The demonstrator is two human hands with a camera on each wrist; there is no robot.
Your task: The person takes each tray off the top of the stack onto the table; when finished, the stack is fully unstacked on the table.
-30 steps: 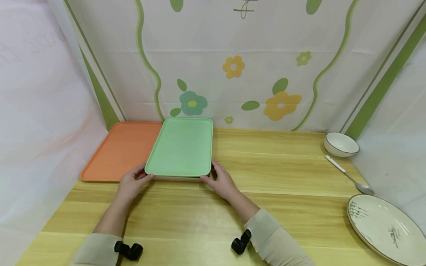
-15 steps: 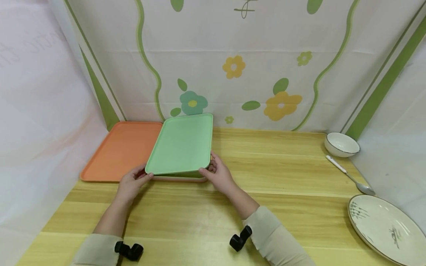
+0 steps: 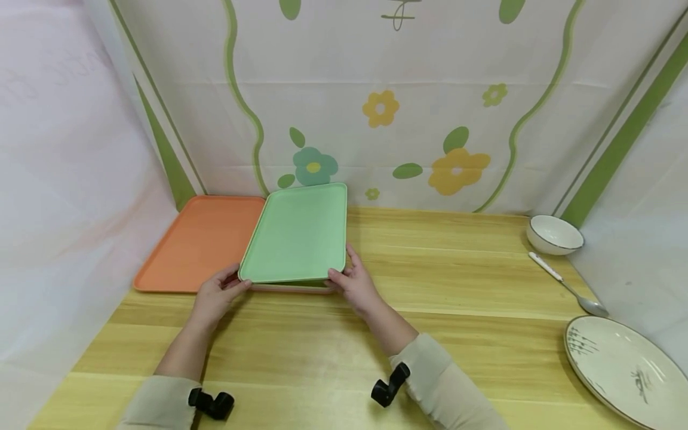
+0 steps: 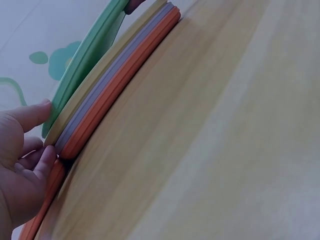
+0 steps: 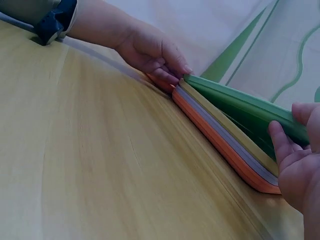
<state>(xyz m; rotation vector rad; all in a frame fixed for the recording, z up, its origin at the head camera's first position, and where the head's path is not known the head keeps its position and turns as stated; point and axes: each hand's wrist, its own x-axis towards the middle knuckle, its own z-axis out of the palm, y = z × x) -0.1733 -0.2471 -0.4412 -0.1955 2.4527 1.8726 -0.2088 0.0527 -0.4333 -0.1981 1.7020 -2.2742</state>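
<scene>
A rectangular light green tray (image 3: pixel 295 233) tops a stack of trays in the head view, tilted with its right side raised. Edges of a yellow tray (image 4: pixel 98 75), a lilac tray (image 5: pixel 225 134) and an orange tray (image 5: pixel 215 140) show beneath it. My left hand (image 3: pixel 215 297) pinches the green tray's near left corner, thumb on its rim and fingers against the stack's side. At the near right corner, my right hand (image 3: pixel 359 291) grips the green tray, its thumb over the rim. A wedge-shaped gap separates this corner from the yellow tray.
Another orange tray (image 3: pixel 199 245) lies left of the stack on the wooden table (image 3: pixel 290 370). Along the right side sit a white bowl (image 3: pixel 553 234), a spoon (image 3: pixel 564 282) and a large oval plate (image 3: pixel 618 364). A printed cloth (image 3: pixel 408 60) hangs behind.
The green tray's right side has risen with my right hand, so a gap shows over the stack's near edge. My left hand has stayed at the left corner.
</scene>
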